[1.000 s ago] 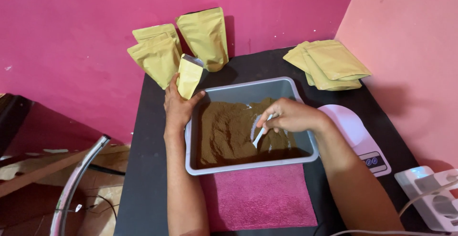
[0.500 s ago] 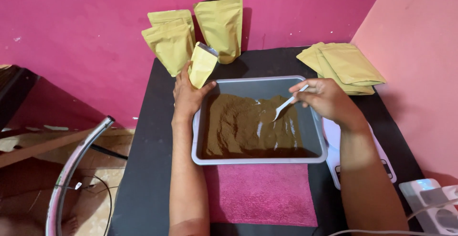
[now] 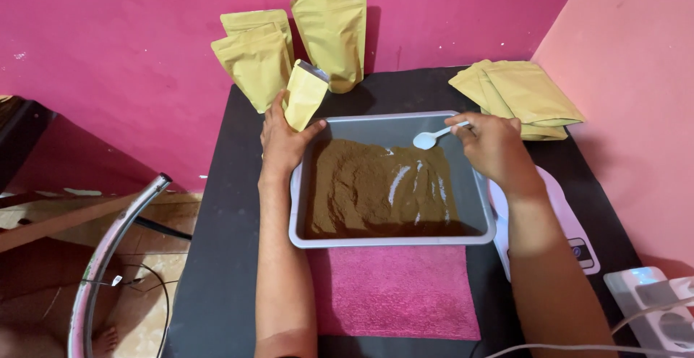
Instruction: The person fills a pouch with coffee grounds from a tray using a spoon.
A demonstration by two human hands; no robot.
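Two hands work over a black surface (image 3: 224, 206) carrying a grey rectangular metal tray (image 3: 394, 241) — brown powder (image 3: 361, 184) still covers most of it. Three yellow pouches (image 3: 329, 29) stand at twelve o'clock, seemingly filled; flat ones (image 3: 520, 94) wait at two. Left hand (image 3: 283, 141) has its grip clamped on a small open yellow pouch (image 3: 303, 96) at eleven; right hand (image 3: 491, 145) pinches a white plastic spoon (image 3: 428, 139) — empty.
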